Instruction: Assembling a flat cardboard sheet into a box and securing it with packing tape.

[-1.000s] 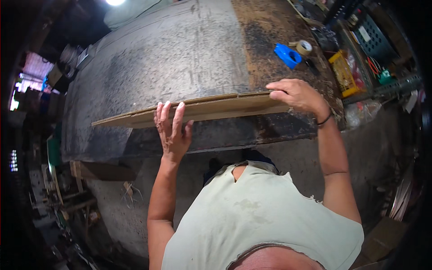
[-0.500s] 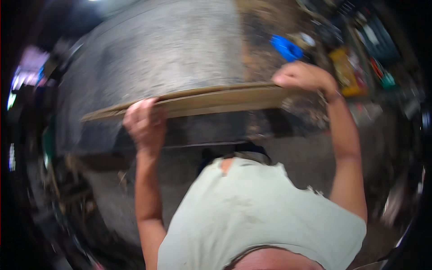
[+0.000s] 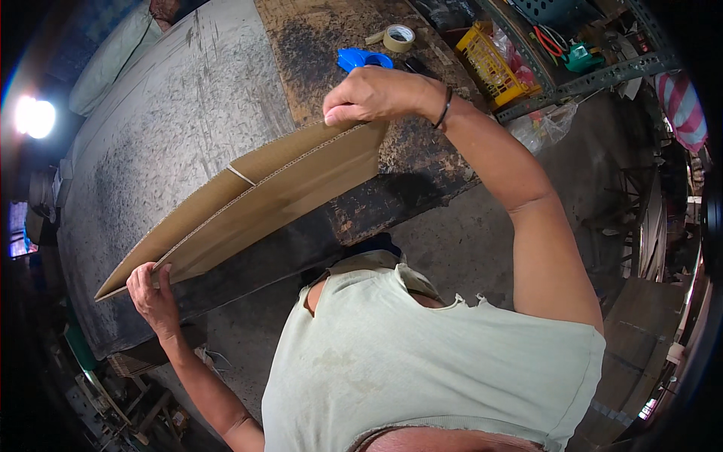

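A folded brown cardboard box [image 3: 282, 203] stands on edge across the worktable, its two layers slightly apart along the top and a slot showing between flaps. At its left end my left hand [image 3: 154, 300] pinches the near layer, thumb on the near face and fingers over the edge. Toward the other end, my right hand [image 3: 373, 94] is closed over the top edge, knuckles up. Just beyond that hand lie a blue tape dispenser [image 3: 354, 59] and a roll of tan tape [image 3: 398, 39]. The cardboard hides its own lower far side.
The worktable [image 3: 188, 98] has a grey scuffed sheet on the left and worn dark wood on the right. A yellow plastic basket [image 3: 486, 64] stands by a metal shelf [image 3: 602, 77] at the right. A pale sack [image 3: 113, 56] lies at the far left.
The cardboard has turned, its left end coming nearer me and its right end going farther away. Its two layers show more gap. Both hands remain on it.
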